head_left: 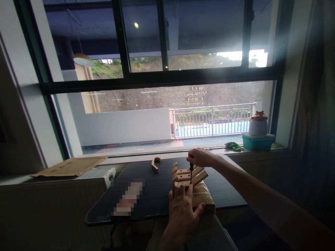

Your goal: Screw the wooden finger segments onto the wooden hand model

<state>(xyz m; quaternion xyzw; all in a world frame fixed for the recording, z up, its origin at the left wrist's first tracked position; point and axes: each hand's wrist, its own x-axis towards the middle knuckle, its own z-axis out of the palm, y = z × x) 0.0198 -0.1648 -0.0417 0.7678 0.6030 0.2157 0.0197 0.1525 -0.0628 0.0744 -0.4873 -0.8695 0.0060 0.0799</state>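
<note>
My right hand [200,157] is closed round the dark handle of a screwdriver [191,170], which stands upright with its tip down on a piece of light wood. The wooden assembly [183,176] has curved, hook-like ends at the left, slanting bars at the right and dark holes in its crosspieces. On its near edge rest the fingers of my left hand [183,205], stretched out, with the thumb spread to the right. Under the assembly lies a tan block [204,194] with a shiny wrapping. Where the screwdriver tip meets the wood is too small to make out.
A loose curved wooden piece [155,165] lies on the dark table [151,195], small thin bits beside it. Brown cardboard [70,166] lies on a radiator [97,173] at the left. The windowsill holds a teal box [258,142], a white container [258,127] and a green cloth [233,146].
</note>
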